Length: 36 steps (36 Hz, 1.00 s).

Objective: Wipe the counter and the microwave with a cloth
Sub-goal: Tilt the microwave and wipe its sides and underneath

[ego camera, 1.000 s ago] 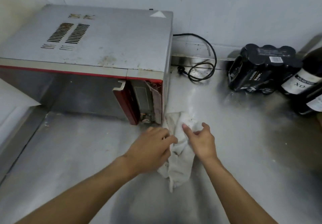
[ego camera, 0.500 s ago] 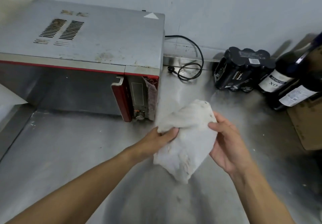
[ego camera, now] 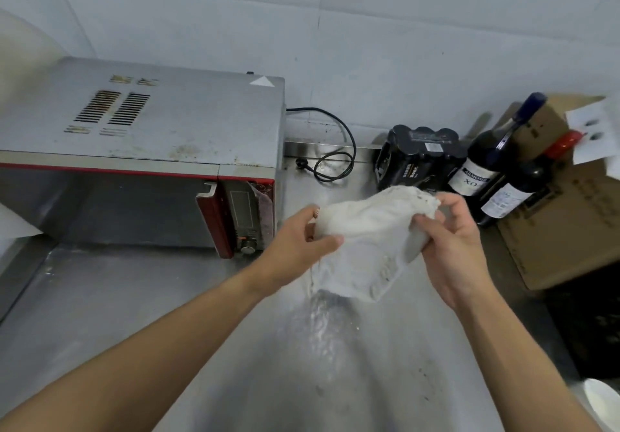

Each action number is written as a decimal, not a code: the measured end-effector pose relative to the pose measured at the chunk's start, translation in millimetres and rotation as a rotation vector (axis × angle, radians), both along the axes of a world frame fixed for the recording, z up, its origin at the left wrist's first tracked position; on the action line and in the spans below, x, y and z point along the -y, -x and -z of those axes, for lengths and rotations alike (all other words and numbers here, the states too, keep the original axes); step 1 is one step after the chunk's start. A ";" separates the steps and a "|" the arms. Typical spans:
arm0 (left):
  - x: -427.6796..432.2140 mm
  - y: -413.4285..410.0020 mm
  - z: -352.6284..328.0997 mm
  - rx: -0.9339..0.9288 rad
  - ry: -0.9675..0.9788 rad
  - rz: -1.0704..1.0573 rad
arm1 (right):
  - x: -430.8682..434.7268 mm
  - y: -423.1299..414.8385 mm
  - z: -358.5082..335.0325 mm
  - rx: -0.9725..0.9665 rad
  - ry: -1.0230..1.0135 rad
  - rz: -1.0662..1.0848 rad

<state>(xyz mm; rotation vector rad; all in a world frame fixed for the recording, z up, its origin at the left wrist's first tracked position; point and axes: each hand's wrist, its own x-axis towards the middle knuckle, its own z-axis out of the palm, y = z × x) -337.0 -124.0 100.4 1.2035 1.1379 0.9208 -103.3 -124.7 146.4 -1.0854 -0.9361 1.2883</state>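
Two bare hands hold a white cloth (ego camera: 365, 240) over a steel counter (ego camera: 134, 297). The left hand (ego camera: 295, 243) pinches one edge between thumb and curled fingers. The right hand (ego camera: 453, 250) grips the opposite edge, fingers curled round it. The cloth sags between and below the fingers. A microwave (ego camera: 151, 122) sits left of the left fingers. A beer pack (ego camera: 416, 156) and bottles (ego camera: 483, 169) stand beyond the right fingers.
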 end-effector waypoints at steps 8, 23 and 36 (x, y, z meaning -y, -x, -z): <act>22.1 -5.6 2.6 -0.191 -0.058 0.084 | 32.8 -38.9 30.2 0.220 0.051 -0.283; 69.1 -19.4 134.5 -0.790 -0.248 -0.039 | 41.5 -27.9 178.6 0.877 0.213 -0.235; 79.5 -31.1 209.3 -1.236 -0.398 0.643 | 67.4 -22.5 257.0 1.566 -0.160 -0.578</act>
